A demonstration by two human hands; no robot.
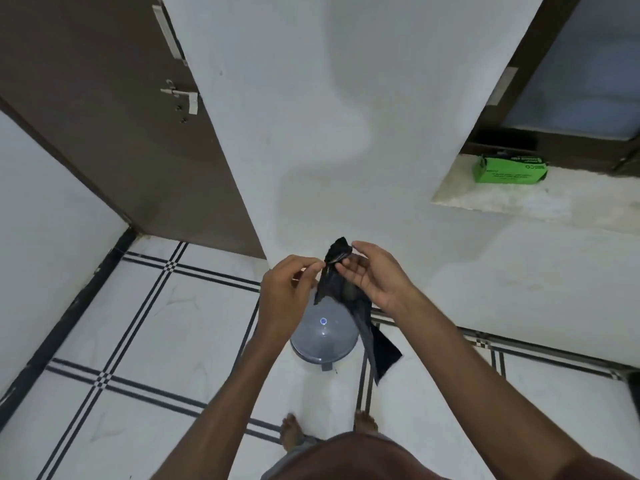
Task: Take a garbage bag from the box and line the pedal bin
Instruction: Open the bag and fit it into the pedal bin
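Garbage bag (pixel 346 299): black film, still mostly folded, held in the air directly above the pedal bin (pixel 324 336); lower tail hangs down past the bin's right edge, clear of the floor.

Left hand (pixel 285 292): fingertips pinched together at the bag's upper left edge, apparently nipping one layer of film.

Right hand (pixel 372 275): fingers curled around the bag's top from the right, thumb in front, pinching the opposite layer.

Pedal bin: grey, round, lid closed, standing on the tiled floor (pixel 138 341) below both sets of fingers, pedal toward the person's bare feet (pixel 292 433).

Box (pixel 510 169): green, on the window ledge (pixel 536 202), well beyond and to the right of the right fingers.

Risks, as judged: thin layers may cling, so the pinches slide and the mouth fails to open; a hard pull could tear the film; one pinch slipping would drop the bag onto the lid.

Obstructions: closed lid bars lining until the pedal is pressed. Brown door (pixel 121 116) far left of the fingers, no hindrance.
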